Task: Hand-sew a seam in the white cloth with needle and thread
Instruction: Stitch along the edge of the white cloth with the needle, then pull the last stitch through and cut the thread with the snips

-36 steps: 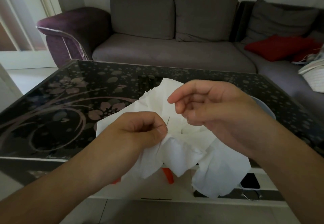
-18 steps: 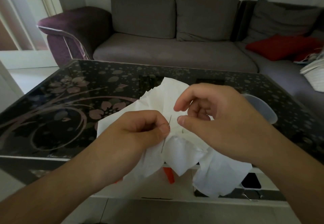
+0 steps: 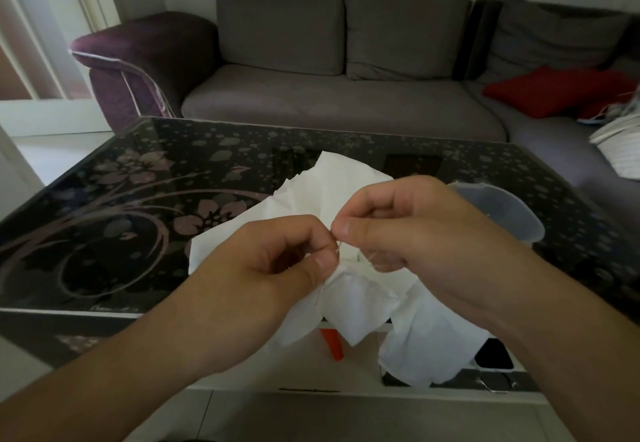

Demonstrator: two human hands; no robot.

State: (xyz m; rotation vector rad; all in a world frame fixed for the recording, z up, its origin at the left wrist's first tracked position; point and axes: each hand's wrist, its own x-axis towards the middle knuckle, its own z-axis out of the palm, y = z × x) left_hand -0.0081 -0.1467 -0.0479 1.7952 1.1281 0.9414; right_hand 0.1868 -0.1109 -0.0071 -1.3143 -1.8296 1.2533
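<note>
A crumpled white cloth (image 3: 349,306) hangs between my hands over the near edge of the table, part of it resting on the glass. My left hand (image 3: 277,268) pinches a fold of the cloth between thumb and forefinger. My right hand (image 3: 408,230) has closed thumb and forefinger on the upper end of the thin needle (image 3: 337,246), right beside the left thumb. The needle's lower part passes through the fold and is mostly hidden. A faint thread (image 3: 320,291) runs down below the left thumb.
The black glass table (image 3: 121,234) carries a flower pattern. A translucent plastic container (image 3: 502,213) sits behind my right hand. An orange object (image 3: 332,344) and a black object (image 3: 493,357) lie on the lower shelf. A grey sofa (image 3: 346,95) with a red cushion (image 3: 554,92) stands beyond.
My right hand came down and left from an open pose above the cloth, and its thumb and forefinger closed on the needle's top. The left hand kept its pinch.
</note>
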